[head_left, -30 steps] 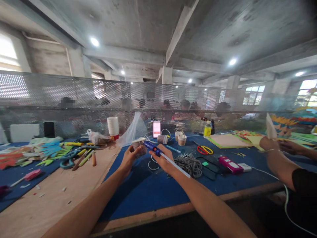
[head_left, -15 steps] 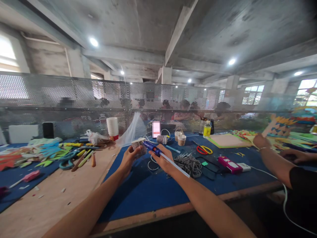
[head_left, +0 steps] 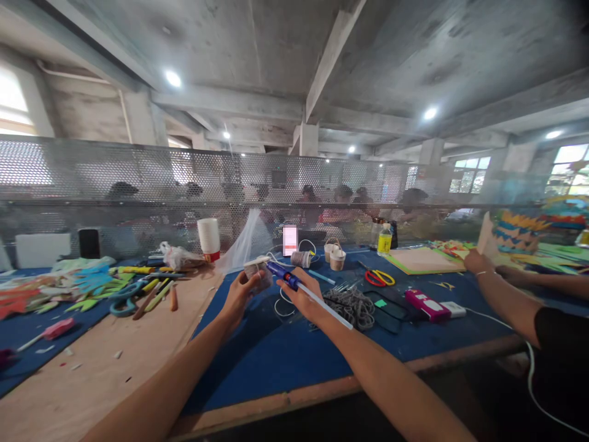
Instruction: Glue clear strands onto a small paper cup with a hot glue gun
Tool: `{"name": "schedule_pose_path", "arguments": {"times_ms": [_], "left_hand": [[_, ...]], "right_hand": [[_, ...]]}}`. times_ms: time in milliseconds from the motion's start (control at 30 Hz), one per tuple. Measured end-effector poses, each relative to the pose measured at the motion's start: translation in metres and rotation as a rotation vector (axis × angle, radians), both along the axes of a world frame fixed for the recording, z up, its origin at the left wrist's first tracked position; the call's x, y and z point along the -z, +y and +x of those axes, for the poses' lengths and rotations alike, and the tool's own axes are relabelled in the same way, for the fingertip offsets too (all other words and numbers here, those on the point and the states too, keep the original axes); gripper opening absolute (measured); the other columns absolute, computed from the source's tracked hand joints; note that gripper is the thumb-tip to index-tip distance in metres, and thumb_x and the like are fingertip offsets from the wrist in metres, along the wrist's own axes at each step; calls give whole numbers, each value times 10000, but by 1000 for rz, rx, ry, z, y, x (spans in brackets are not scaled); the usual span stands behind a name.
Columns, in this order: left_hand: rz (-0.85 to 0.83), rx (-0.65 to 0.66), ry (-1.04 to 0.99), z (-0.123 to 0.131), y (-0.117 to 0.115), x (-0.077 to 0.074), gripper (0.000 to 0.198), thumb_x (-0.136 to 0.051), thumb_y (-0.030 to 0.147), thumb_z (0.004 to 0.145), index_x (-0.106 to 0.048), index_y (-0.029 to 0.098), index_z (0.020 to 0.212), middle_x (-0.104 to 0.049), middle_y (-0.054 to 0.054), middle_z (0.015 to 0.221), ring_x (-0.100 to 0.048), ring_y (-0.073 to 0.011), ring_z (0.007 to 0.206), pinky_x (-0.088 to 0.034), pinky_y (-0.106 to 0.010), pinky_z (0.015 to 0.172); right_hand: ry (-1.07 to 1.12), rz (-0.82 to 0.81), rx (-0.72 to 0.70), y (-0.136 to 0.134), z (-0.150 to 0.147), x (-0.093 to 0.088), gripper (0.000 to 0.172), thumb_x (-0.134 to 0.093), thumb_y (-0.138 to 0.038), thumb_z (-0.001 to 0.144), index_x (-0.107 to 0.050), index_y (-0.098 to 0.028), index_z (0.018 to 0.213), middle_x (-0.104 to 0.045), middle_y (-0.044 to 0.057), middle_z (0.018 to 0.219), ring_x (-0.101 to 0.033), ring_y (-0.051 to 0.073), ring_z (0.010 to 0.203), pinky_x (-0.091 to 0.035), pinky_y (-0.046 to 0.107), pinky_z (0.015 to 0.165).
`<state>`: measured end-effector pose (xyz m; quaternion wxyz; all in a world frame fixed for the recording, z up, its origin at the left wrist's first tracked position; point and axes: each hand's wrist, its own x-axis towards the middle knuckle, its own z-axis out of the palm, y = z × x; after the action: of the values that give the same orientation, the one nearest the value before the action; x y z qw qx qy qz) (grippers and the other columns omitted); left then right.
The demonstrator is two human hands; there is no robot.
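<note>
This looks like a workshop where people make crafts. The big room has a bare gray ceiling (head_left: 257,61) with bright lights (head_left: 173,78). A metal wall full of little holes (head_left: 202,172) stands behind the long blue counter (head_left: 257,362), and people (head_left: 343,195) are on the other side. The counter has scissors (head_left: 380,278), a heap of gray string (head_left: 356,312), bright cut-out shapes (head_left: 99,279) and stacked cups (head_left: 208,233). There is a glue gun (head_left: 288,278) too.

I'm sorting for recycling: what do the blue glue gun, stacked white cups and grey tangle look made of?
Glue gun: probably hard plastic, slightly glossy, judging by its smooth blue body.
Stacked cups: likely matte paper, from their dull white walls; possibly plastic.
Grey tangle: apparently dull yarn or cord, judging by its limp loops.
</note>
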<state>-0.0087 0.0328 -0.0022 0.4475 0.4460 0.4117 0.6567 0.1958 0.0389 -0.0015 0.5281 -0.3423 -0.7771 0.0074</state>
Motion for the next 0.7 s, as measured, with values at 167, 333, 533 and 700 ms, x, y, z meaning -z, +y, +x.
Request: {"name": "schedule_pose_path", "arguments": {"times_ms": [167, 333, 533, 700], "left_hand": [[7, 8, -5, -1, 0, 0, 575, -911, 527, 659, -733, 192, 1091, -777, -111, 1093, -745, -273, 998, -570, -407, 921], [6, 19, -18, 1, -2, -1, 569, -908, 520, 661, -730, 189, 1088, -775, -117, 1109, -747, -271, 1008, -573, -392, 910], [-5, 17, -34, 1, -2, -2, 571, -915, 516, 650, -732, 191, 1084, -772, -110, 1093, -740, -258, 1000, -574, -376, 892], [-7, 22, -24, 1, -3, -4, 621, -907, 545, 639, -723, 186, 1111, -766, -116, 1116, -743, -264, 1006, -573, -368, 874]], "right_hand": [[11, -13, -22, -2, 0, -1, 315, -620, -503, 993, -606, -229, 837, -657, 11, 849, -624, 157, 707, -442, 254, 644], [7, -8, -16, -1, 0, -1, 305, -625, -497, 990, -613, -225, 853, -658, 15, 859, -636, 164, 738, -447, 255, 653], [12, -54, -26, -5, 1, -5, 294, -617, -489, 993, -629, -225, 865, -666, 15, 878, -649, 166, 751, -463, 261, 674], [55, -88, -76, -5, 0, -5, 317, -616, -531, 980, -653, -236, 869, -698, 17, 847, -651, 171, 736, -478, 262, 679]]}}
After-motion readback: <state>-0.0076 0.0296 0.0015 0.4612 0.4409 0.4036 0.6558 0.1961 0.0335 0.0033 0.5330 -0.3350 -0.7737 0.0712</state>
